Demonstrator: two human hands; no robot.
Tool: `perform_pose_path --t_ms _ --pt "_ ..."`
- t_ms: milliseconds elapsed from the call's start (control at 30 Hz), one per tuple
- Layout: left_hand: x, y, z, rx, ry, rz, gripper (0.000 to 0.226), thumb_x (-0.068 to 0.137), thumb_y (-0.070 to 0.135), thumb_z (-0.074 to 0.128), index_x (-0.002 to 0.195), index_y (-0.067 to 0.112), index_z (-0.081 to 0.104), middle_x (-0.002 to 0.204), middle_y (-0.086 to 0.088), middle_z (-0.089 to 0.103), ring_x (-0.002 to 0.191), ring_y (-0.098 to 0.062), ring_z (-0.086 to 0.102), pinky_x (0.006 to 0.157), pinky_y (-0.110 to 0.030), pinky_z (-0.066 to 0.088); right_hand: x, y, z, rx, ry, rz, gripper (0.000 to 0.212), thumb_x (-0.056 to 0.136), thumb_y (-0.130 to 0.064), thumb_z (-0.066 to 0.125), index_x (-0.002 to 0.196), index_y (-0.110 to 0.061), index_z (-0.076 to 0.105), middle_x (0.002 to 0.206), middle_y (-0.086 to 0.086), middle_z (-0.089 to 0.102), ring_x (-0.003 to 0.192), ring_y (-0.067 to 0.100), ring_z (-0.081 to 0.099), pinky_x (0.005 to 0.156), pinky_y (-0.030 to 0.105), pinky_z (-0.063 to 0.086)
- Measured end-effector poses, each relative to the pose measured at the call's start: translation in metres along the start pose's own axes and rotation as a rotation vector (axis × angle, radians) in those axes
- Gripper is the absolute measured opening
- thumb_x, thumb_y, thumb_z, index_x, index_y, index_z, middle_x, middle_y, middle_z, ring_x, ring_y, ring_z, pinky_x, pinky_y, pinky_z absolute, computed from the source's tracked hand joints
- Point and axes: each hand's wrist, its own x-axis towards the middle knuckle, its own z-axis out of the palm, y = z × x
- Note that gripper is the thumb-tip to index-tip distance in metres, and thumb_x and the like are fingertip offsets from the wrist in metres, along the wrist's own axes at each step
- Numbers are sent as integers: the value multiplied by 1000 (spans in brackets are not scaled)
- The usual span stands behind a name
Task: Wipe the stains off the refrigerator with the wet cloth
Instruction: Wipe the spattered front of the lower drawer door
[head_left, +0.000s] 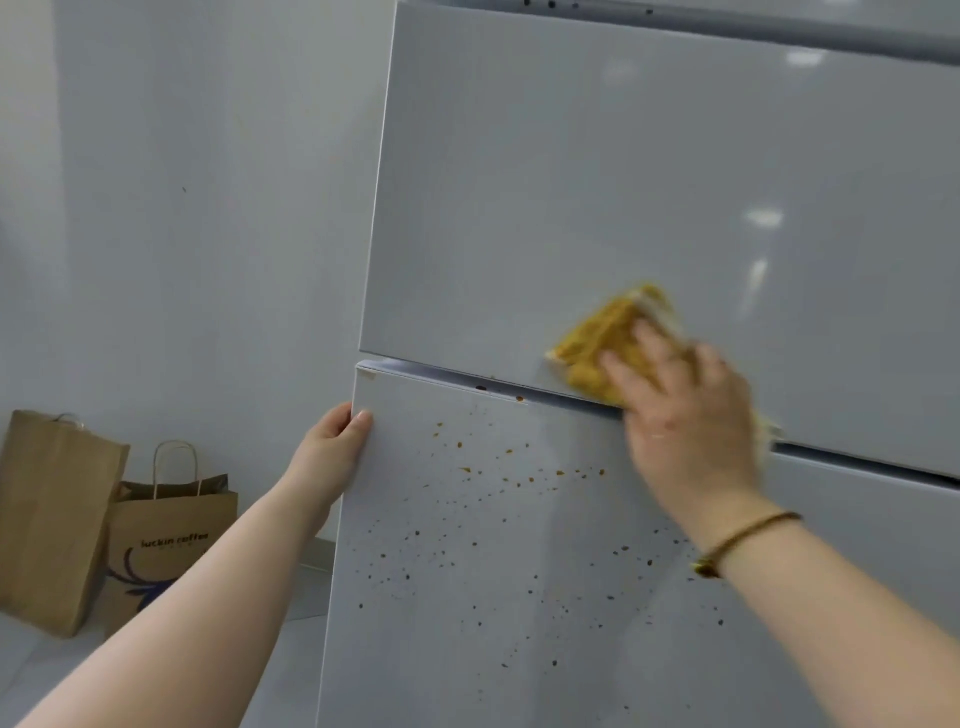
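**Yellow cloth pressed flat at the door seam**

Head view: the refrigerator (623, 182) is pale grey and glossy, with ceiling lights reflected in its middle door. The wet cloth (597, 338), mustard yellow and folded, lies against that door's bottom edge, just above the seam. The right hand (685, 415) presses it flat with straight, spread fingers; the picture is blurred there. The left hand (332, 441) grips the left edge of the lower door (467, 649), thumb on the front, fingers round the side. Stains (519, 478), orange and dark brown specks, dot the lower door and the seam. A bracelet (743, 540) circles the right wrist. Two paper bags (171, 525) stand on the floor at left.
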Motion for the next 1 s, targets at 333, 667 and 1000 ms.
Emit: perform_pose_path --t_ms 333,667,1000 --pt "-2 2 3 -12 14 -9 20 98 22 36 108 18 53 102 -5 58 86 -17 54 77 -27 38 17 -37 9 -130 -261 -305 56 75 -17 25 109 -27 68 126 3 60 104 34 38 84 46 34" --pt "-7 6 0 30 -1 -15 19 98 20 35 104 15 52 96 -4 59 82 -15 55 76 -30 42 -21 33 -13 -9 -261 -221 53 69 -10 30 100 -21 72 114 6 67 91 29 40 65 42 54" --pt "-66 20 -18 59 16 48 21 97 19 37 88 26 55 84 6 59 73 -5 54 58 -20 39 35 -9 -46 486 -597 106 51 91 -12 37 136 -36 39 146 -17 34 125 17 36 100 26 29"
